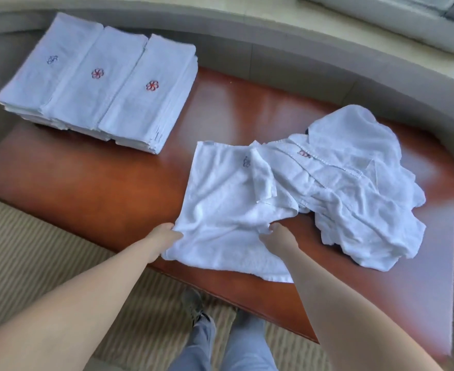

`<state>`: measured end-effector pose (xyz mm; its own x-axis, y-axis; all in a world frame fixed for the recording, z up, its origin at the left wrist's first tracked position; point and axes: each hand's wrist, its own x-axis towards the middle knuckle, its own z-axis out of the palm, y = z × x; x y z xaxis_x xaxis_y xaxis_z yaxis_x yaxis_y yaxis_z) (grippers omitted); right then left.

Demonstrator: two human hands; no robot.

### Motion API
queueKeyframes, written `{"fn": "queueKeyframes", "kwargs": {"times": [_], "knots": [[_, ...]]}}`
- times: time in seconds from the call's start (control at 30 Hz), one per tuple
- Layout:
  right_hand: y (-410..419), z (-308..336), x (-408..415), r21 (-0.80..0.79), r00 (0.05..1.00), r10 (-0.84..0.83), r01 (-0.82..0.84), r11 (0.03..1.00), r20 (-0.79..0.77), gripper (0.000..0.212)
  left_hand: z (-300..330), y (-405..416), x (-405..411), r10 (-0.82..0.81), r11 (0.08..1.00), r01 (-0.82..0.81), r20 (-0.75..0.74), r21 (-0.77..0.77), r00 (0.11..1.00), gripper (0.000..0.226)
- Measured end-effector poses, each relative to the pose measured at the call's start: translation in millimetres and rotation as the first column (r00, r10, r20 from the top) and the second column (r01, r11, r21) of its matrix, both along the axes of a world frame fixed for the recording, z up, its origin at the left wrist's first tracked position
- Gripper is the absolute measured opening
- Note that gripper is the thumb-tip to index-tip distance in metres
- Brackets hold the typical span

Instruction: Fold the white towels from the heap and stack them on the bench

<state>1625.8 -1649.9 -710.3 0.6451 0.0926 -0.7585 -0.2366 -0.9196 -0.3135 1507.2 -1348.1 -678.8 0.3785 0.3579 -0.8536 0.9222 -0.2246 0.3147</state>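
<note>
Far left on the glossy reddish-brown wooden bench (108, 183) we've got three stacks of folded white terry towels (97, 84) sitting side by side, edges touching. No readable brand or text anywhere, just small embroidered logos: the leftmost top towel has a bluish squiggle (52, 59), the middle one a red pinwheel flower (97, 73), and the right one the same red flower (152, 85). The folds look crisp and the layered edges show along the near side.

Moving over, our left hand (164, 235) has its fingers curled into the near left corner of the half-spread white towel (220, 199), pinching the cloth. That towel lies mostly flat on the bench middle, soft and wrinkly, with a bluish embroidered mark (246, 162) near its far edge and a small pale tag at its far left corner, too blurry to read. Its near edge hangs a bit over the bench front.

Our right hand (280, 236) grips a bunched bit of the same towel's near right side, fingers closed on the fabric.

Right of that sits the rumpled heap of white towels (354, 183), overlapping the spread towel's right side. One towel in it shows a red embroidered bit (304, 153) and a stitched hem line.

Below the bench there's striped beige carpet (33, 250), plus our grey-blue trousers (228, 346) and a dark shoe (193, 303).
</note>
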Motion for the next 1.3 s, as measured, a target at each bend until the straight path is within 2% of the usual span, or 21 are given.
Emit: {"fn": "queueKeyframes", "kwargs": {"times": [0.13, 0.2, 0.3, 0.37, 0.43, 0.53, 0.6, 0.63, 0.67, 0.73, 0.77, 0.83, 0.9, 0.93, 1.0, 1.07, 1.1, 1.17, 1.2, 1.3], "knots": [[10, -12, 3, -0.044, 0.990, -0.136, 0.138, 0.989, 0.042, 0.075, -16, -4, -6, 0.007, 1.000, -0.007, -0.019, -0.026, 1.000, 0.025], [13, -14, 4, -0.094, 0.995, -0.085, 0.090, 0.992, 0.061, 0.074, -21, -3, -7, 0.019, 0.999, -0.020, -0.026, -0.025, 0.999, 0.026], [14, -20, 1, -0.164, 0.985, 0.102, -0.079, 0.983, 0.140, 0.042, -28, -1, -8, 0.047, 0.999, -0.047, -0.009, -0.020, 0.999, 0.026], [14, -23, -2, -0.146, 0.981, 0.113, -0.091, 0.985, 0.155, 0.026, -31, 1, -9, 0.064, 0.998, -0.064, -0.001, -0.003, 0.998, 0.027], [11, -24, -4, -0.033, 0.996, 0.008, -0.005, 0.999, 0.086, 0.018, -32, 3, -10, 0.055, 0.998, -0.055, -0.002, 0.014, 0.998, 0.031], [6, -14, -1, 0.142, 0.940, -0.326, 0.338, 0.931, -0.102, 0.018, -24, -2, -8, 0.047, 0.994, -0.051, 0.043, 0.098, 0.998, 0.051], [3, 2, 7, 0.148, 0.863, -0.475, 0.499, 0.854, -0.172, 0.020, -14, -9, 1, -0.075, 0.962, 0.053, 0.071, 0.266, 0.995, 0.065], [2, 12, 13, 0.152, 0.845, -0.502, 0.529, 0.835, -0.183, 0.021, -7, -15, 9, -0.161, 0.939, 0.129, 0.078, 0.318, 0.984, 0.064], [2, 23, 18, 0.162, 0.844, -0.508, 0.533, 0.830, -0.173, 0.022, 0, -22, 19, -0.227, 0.932, 0.188, 0.094, 0.310, 0.969, 0.058], [8, 46, 28, 0.228, 0.844, -0.525, 0.536, 0.813, -0.111, 0.021, 15, -40, 44, -0.229, 0.967, 0.204, 0.170, 0.153, 0.959, 0.040], [13, 58, 31, 0.284, 0.834, -0.546, 0.545, 0.789, -0.081, 0.018, 25, -51, 56, -0.165, 0.986, 0.160, 0.211, 0.041, 0.964, 0.034], [30, 83, 30, 0.423, 0.847, -0.531, 0.487, 0.764, -0.018, 0.009, 46, -72, 79, -0.006, 0.986, 0.052, 0.280, -0.156, 0.960, 0.040], [53, 102, 19, 0.533, 0.930, -0.368, 0.308, 0.788, 0.006, 0.013, 63, -86, 97, 0.069, 0.970, 0.007, 0.304, -0.243, 0.950, 0.047], [64, 107, 9, 0.573, 0.967, -0.254, 0.210, 0.792, -0.004, 0.016, 69, -89, 102, 0.047, 0.973, 0.023, 0.296, -0.228, 0.954, 0.048], [80, 111, -13, 0.581, 0.995, -0.053, 0.091, 0.809, -0.081, 0.023, 74, -82, 103, -0.046, 0.991, 0.075, 0.247, -0.107, 0.968, 0.038], [83, 109, -28, 0.542, 0.959, 0.047, 0.116, 0.832, -0.278, 0.031, 70, -64, 91, -0.097, 0.995, 0.101, 0.208, -0.007, 0.973, 0.023], [81, 104, -32, 0.518, 0.926, 0.067, 0.147, 0.842, -0.371, 0.033, 67, -53, 83, -0.071, 0.997, 0.073, 0.209, -0.001, 0.975, 0.020], [73, 97, -35, 0.471, 0.891, 0.019, 0.222, 0.853, -0.455, 0.029, 66, -36, 66, 0.035, 0.999, -0.027, 0.229, -0.038, 0.973, 0.020], [69, 93, -35, 0.448, 0.887, -0.068, 0.296, 0.844, -0.457, 0.029, 69, -33, 61, 0.082, 0.996, -0.068, 0.247, -0.065, 0.965, 0.021], [63, 87, -30, 0.443, 0.858, -0.362, 0.502, 0.743, -0.365, 0.041, 82, -41, 60, 0.093, 0.989, -0.052, 0.308, -0.140, 0.947, 0.024]]}}
